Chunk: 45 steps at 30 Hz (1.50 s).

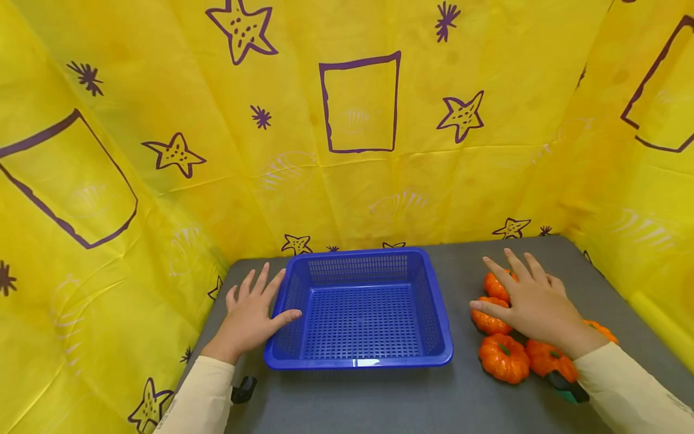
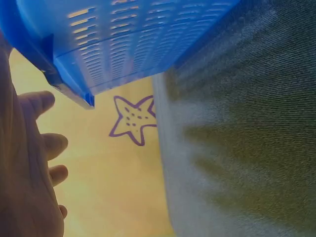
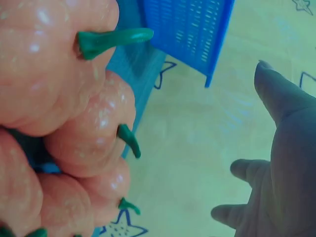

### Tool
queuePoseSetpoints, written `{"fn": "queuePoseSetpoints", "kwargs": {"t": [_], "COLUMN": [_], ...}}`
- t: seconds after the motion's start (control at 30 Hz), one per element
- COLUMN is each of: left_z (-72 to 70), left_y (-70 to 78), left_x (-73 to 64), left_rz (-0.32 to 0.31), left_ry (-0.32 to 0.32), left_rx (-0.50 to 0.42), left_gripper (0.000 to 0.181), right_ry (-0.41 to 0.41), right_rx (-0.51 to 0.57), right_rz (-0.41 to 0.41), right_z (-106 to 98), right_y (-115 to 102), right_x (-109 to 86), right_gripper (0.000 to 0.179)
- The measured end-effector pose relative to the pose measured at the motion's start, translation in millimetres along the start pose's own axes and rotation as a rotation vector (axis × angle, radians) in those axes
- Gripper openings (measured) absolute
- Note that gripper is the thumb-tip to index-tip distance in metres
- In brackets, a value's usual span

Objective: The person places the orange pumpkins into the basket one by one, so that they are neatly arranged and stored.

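Note:
A blue plastic basket (image 1: 358, 363) with slotted walls and floor stands in the middle of the table, with nothing in it. My left hand (image 1: 250, 316) is spread at the basket's left rim, its thumb overlapping that rim in the head view; it grips nothing. On the right, my right hand (image 1: 534, 301) hovers with fingers spread over several orange toy pumpkins (image 1: 504, 358). In the right wrist view the pumpkins (image 3: 94, 128) have green stems and cluster together, apart from the right hand (image 3: 291, 153). Part of the cluster is hidden under that hand and forearm.
The grey table (image 1: 347, 404) is enclosed at the back and both sides by yellow cloth (image 1: 358, 199) with purple starfish drawings. Dark straps (image 1: 244, 390) show by the left wrist and beneath the right one. Table surface lies between the basket and the pumpkins.

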State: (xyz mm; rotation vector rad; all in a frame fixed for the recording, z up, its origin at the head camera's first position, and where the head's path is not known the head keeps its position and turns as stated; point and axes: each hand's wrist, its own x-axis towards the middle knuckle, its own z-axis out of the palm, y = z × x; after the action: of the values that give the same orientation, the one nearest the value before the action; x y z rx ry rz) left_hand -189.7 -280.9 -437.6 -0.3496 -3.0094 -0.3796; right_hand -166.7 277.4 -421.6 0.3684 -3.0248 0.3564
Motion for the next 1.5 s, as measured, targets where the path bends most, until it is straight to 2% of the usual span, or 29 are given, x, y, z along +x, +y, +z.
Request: {"fn": "queuePoseSetpoints", "kwargs": {"t": [0.13, 0.4, 0.5, 0.57, 0.77, 0.9, 0.97, 1.03, 1.1, 1.23, 1.37, 1.5], "left_z": [5.1, 24.8, 32.7, 39.2, 56.4, 66.9, 71.9, 76.5, 80.0, 85.0, 91.1, 95.4], "left_y": [-0.8, -10.5, -15.1, -18.1, -23.4, -23.4, -21.7, -19.5, -16.1, -11.6, -9.5, -8.1], "left_x": [-0.4, -5.4, -7.9, -8.8, -14.0, -17.5, -18.1, -18.8, -20.1, -24.8, -27.2, -28.4], "left_rz": [0.0, -0.04, -0.051, -0.051, -0.1, -0.105, -0.107, -0.123, -0.172, -0.244, -0.23, -0.195], "left_ry": [0.005, 0.006, -0.014, -0.031, -0.115, -0.166, -0.162, -0.153, -0.131, -0.093, -0.061, -0.052], "left_rx": [-0.071, -0.39, -0.583, -0.753, -1.219, -1.477, -1.565, -1.64, -1.694, -1.742, -1.758, -1.757], "left_gripper": [0.103, 0.087, 0.081, 0.076, 0.068, 0.066, 0.066, 0.064, 0.063, 0.052, 0.037, 0.038], "right_ry": [0.011, 0.02, 0.022, 0.033, 0.115, 0.117, 0.105, 0.089, 0.085, 0.116, 0.225, 0.294], "right_rx": [0.029, 0.118, 0.159, 0.198, 0.326, 0.459, 0.504, 0.539, 0.562, 0.606, 0.625, 0.685], "right_rz": [0.023, 0.109, 0.134, 0.144, 0.125, 0.128, 0.155, 0.192, 0.228, 0.288, 0.311, 0.324], "right_z": [-1.2, -6.1, -6.4, -5.5, 5.5, 15.2, 19.9, 25.0, 31.2, 47.2, 64.5, 76.8], "right_y": [9.6, 44.7, 61.3, 72.1, 99.0, 111.7, 116.7, 121.1, 125.2, 135.4, 144.9, 149.2], "right_x": [-4.9, -20.2, -26.5, -31.6, -45.9, -53.6, -57.8, -62.4, -67.0, -79.8, -94.6, -104.9], "right_gripper": [0.102, 0.1, 0.098, 0.096, 0.087, 0.082, 0.081, 0.081, 0.081, 0.077, 0.066, 0.059]}}
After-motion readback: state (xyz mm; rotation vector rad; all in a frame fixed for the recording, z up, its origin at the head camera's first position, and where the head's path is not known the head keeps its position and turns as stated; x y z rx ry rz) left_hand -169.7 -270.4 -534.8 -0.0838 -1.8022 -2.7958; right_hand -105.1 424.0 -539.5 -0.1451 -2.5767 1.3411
